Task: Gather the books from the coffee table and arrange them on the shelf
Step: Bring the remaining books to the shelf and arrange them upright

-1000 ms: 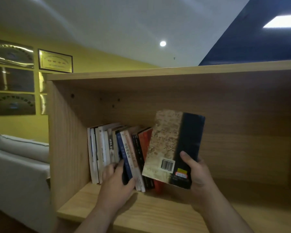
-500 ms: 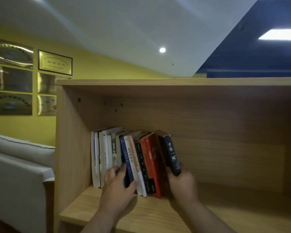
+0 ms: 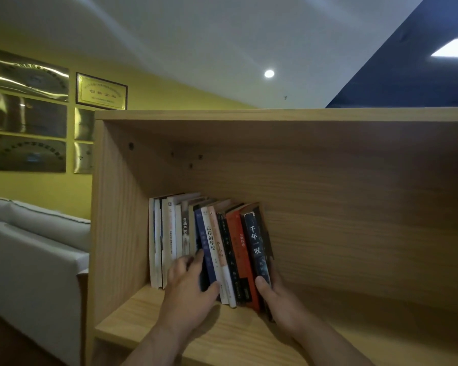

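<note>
Both hands [image 3: 188, 294] on book row [image 3: 209, 244], wooden shelf [image 3: 148, 323].

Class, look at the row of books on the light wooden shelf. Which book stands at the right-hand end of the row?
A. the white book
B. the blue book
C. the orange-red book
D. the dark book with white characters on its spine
D: the dark book with white characters on its spine is last in the row, the right hand gripping its lower end, with the orange-red book just left of it.
</note>
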### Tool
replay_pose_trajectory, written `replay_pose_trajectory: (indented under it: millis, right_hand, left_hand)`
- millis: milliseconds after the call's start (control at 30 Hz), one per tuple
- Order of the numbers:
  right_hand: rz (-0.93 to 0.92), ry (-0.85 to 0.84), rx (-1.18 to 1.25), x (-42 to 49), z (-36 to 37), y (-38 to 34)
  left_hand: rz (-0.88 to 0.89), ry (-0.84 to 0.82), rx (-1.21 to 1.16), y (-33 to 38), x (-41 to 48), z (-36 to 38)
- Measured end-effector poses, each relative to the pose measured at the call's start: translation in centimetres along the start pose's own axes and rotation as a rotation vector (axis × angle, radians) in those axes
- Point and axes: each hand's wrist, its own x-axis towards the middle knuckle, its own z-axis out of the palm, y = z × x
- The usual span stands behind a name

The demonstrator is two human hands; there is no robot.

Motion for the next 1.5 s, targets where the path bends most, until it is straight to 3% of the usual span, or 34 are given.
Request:
replay_pose_trajectory:
  millis: [367, 633, 1000, 1167, 1333, 1500]
  right_hand:
    - [0.024, 0.042, 0.039, 1.8, 0.2, 0.2]
    - [-0.026, -0.061, 0.006, 2.0, 0.8, 0.4]
    - [-0.049, 0.029, -0.097, 2.3, 1.8, 0.5]
    - [-0.057, 0.031, -0.097, 2.2, 1.6, 0.5]
    - [-0.065, 0.008, -0.060, 2.2, 1.2, 0.5]
    - [-0.055, 0.018, -0.032, 2.2, 1.2, 0.6]
  left_hand:
    - [-0.049, -0.013, -0.018, -0.2, 0.3, 0.4]
    - [-0.020, -0.020, 0.048, 0.2, 0.4, 0.7]
    - [0.014, 0.057, -0.058, 0.3, 0.4, 0.2]
    - [0.113, 0.130, 0.070, 2.5, 5.3, -4.7]
    - [0.070, -0.008, 0.294, 3.6, 9.5, -7.5]
    - [0.133, 0.075, 0.257, 3.4, 8.9, -6.8]
